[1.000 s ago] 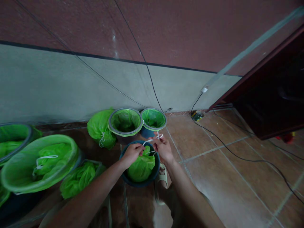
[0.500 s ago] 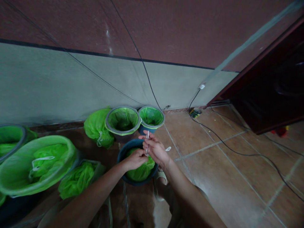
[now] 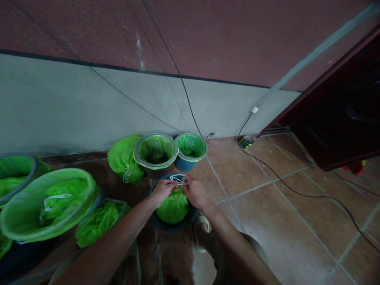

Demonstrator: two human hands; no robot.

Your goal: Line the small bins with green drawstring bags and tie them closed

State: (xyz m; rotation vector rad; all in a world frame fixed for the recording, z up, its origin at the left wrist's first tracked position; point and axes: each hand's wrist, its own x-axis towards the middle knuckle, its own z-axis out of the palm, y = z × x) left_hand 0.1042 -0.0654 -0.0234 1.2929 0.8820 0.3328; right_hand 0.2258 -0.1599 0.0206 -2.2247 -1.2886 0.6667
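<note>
A blue bucket (image 3: 175, 228) stands on the floor between my feet with a green mesh bag (image 3: 172, 209) inside it. Above the bag's gathered top, a white drawstring (image 3: 178, 178) runs in loops between my fingers. My left hand (image 3: 163, 192) pinches the string from the left side. On the other side my right hand (image 3: 194, 192) is closed on the string too, close to the left. The bag's neck is partly hidden behind the fingers.
Behind stand a grey-rimmed bucket (image 3: 156, 164) and a smaller blue bucket (image 3: 185, 164), both lined with green mesh. A tied green bag (image 3: 123, 158) leans at the wall. More lined buckets (image 3: 89, 206) are at left. A black cable (image 3: 285, 184) crosses the floor tiles; a tin can (image 3: 246, 142) sits near the wall.
Both hands have drawn level over the bag, the right one turning palm downward. The string, earlier dangling past the right hand, now forms loops between the fingers.
</note>
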